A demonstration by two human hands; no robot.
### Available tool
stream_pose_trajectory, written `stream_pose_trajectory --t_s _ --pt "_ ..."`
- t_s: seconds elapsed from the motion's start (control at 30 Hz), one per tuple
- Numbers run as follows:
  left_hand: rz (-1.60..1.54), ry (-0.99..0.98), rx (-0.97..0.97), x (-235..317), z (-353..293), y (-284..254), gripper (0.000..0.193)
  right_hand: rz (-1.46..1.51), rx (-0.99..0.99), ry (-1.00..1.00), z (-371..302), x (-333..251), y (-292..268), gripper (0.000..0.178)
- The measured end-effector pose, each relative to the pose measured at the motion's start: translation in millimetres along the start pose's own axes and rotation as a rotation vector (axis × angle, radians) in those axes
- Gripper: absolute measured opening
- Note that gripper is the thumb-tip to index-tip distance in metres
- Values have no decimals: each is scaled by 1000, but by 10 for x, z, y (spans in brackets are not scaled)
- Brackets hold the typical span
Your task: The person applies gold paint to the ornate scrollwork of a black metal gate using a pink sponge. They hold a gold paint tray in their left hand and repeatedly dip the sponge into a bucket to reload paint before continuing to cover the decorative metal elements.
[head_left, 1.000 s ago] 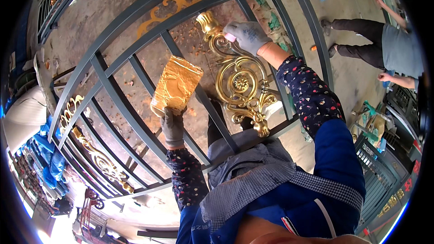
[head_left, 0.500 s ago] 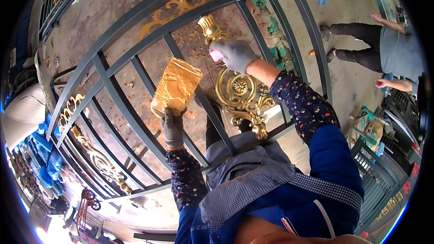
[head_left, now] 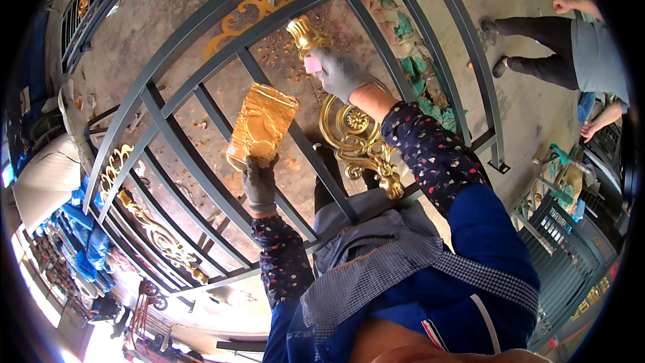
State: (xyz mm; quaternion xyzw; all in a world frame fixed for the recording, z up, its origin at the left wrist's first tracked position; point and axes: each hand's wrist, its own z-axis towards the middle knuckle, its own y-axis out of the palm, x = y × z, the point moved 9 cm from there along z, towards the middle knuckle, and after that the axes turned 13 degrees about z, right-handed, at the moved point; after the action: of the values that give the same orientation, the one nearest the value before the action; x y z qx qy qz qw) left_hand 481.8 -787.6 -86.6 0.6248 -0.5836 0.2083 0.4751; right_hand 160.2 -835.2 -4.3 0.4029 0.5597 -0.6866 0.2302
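Observation:
My left hand, in a grey glove, is closed on the lower end of a gold foil sheet, a crinkled, shiny rectangle held over the bars. My right hand, gloved in grey too, pinches a small pink pad, perhaps a sponge. It is at the upper part of a gold scroll ornament set in a dark grey metal gate frame. The ornament's flared top shows beyond my fingers; the hand hides part of its stem. Whether the pad touches the gold is hard to tell.
A second gold scroll ornament sits in the frame at left, and orange-gold scrollwork runs along the curved top. Another person stands at the right. Dark gate panels lean at lower right; blue wrapped goods lie at left.
My right hand has moved slightly left and up with the pink pad, toward the ornament's top. My left hand still holds the foil sheet. The other person's arms have shifted.

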Motion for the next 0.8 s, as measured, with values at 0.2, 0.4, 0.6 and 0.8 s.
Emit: stream_pose_trajectory --t_s 0.2,0.4,0.6,0.8 --pt "7 -6 -8 23 -17 6 51 -162 -281 151 -139 193 -117 24" --pt "112 76 52 84 -1 40 50 -151 -204 -8 -99 113 48 30" --pt "249 43 24 31 -35 -75 52 -415 -505 129 -194 -79 -174 27" --pt "97 58 -6 33 -177 279 54 194 -124 -219 -531 -851 -331 36"
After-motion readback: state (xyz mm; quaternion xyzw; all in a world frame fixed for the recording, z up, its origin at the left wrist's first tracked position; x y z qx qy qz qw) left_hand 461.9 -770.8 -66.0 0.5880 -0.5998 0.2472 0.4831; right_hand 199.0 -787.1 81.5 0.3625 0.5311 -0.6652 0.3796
